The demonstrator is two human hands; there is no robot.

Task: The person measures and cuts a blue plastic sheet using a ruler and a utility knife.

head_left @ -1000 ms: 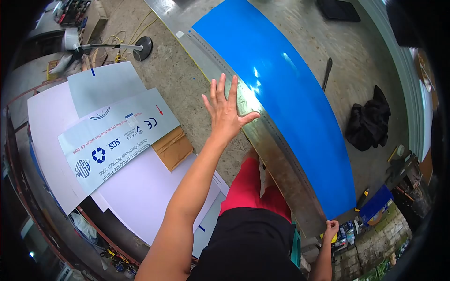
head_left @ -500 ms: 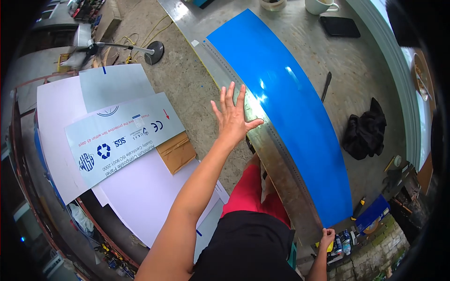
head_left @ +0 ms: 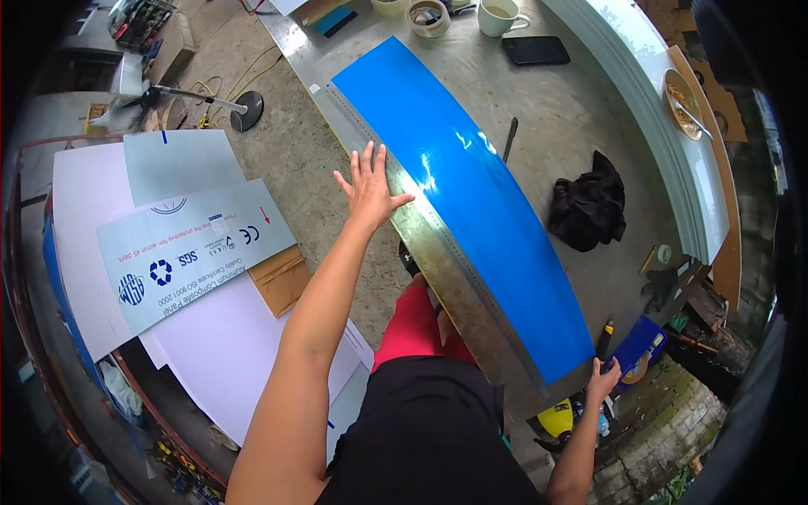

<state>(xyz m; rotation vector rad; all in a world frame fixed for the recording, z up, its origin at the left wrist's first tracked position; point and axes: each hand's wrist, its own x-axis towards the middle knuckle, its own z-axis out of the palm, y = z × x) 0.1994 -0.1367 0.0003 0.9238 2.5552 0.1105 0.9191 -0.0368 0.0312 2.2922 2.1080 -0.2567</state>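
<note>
A glossy blue sheet (head_left: 471,194) lies lengthwise on the metal workbench, with a long metal ruler (head_left: 495,301) along its near edge. My left hand (head_left: 370,192) is spread with fingers apart, pressing on the ruler around its upper part. At the bench's right end, past the sheet's lower corner, my right hand (head_left: 603,380) has its thumb and fingers apart. Just beyond those fingertips is a yellow and black utility knife (head_left: 605,337). I see nothing held in either hand.
A black pen (head_left: 511,139), black cloth (head_left: 587,202), phone (head_left: 537,50) and white mug (head_left: 501,17) are on the workbench (head_left: 421,290). A blue case (head_left: 637,347) sits at its right end. Printed composite panels (head_left: 194,244) are stacked to the left; a fan (head_left: 247,111) stands behind them.
My right hand has left the ruler's end and sheet corner, moving right toward the utility knife, its fingers opening. My left hand stays on the ruler. The whole view has shifted.
</note>
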